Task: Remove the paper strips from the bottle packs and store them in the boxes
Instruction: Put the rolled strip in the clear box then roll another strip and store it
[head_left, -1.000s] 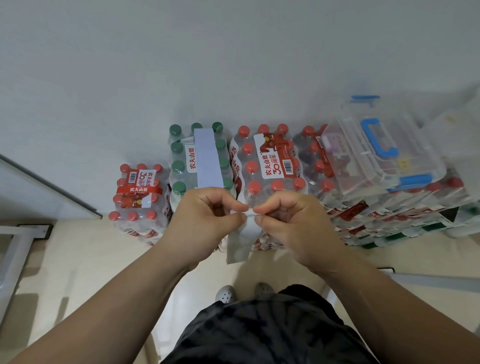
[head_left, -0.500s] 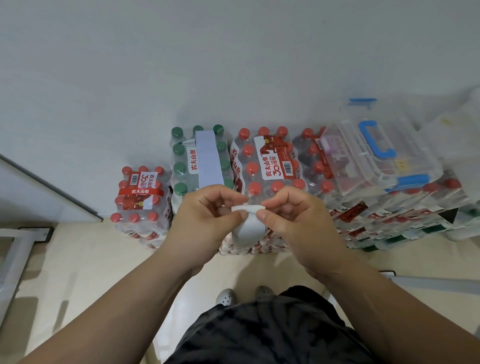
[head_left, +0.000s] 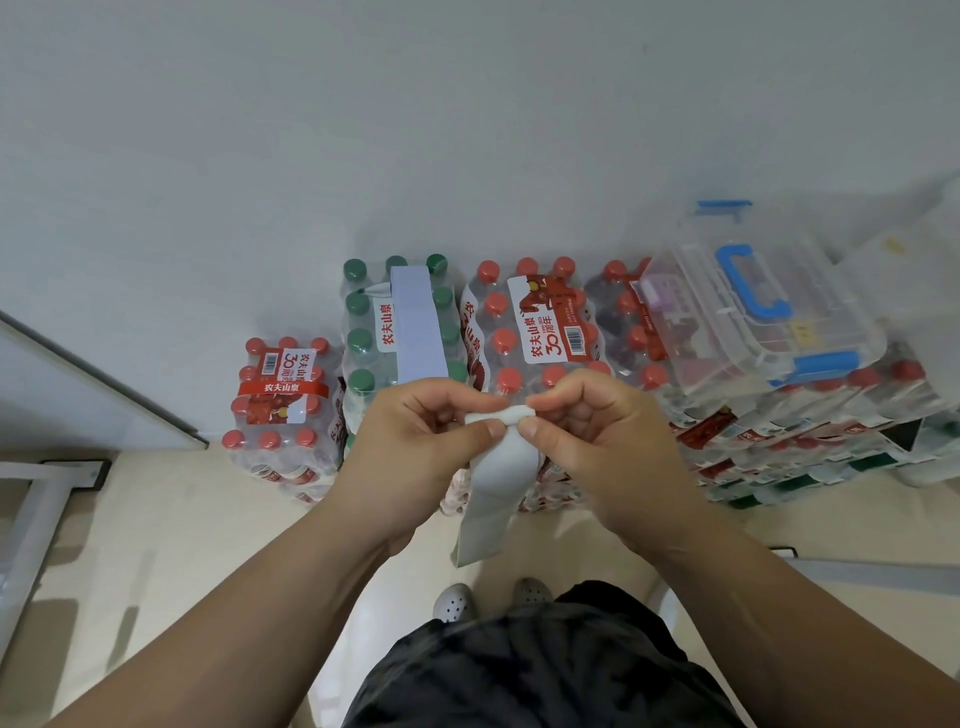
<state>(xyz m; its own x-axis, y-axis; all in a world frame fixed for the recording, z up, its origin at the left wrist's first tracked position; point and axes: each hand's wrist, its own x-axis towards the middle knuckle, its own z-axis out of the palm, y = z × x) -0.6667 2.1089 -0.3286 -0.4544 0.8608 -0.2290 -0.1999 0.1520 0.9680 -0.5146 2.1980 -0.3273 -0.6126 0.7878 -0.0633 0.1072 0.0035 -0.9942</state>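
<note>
Pinching rolled top of white paper strip with left hand and right hand, both grips closed on it, above floor before bottle packs; tail hanging.

Strip in hands: plain white, no print. Second strip on green-cap pack: pale blue-grey, beside white label with red characters. Red-cap packs: clear wrap, red-and-white labels, black barcode. Box: clear plastic, blue handle and latches. Wall pale grey. Floor cream. Shorts black. Shoes grey, perforated.
</note>
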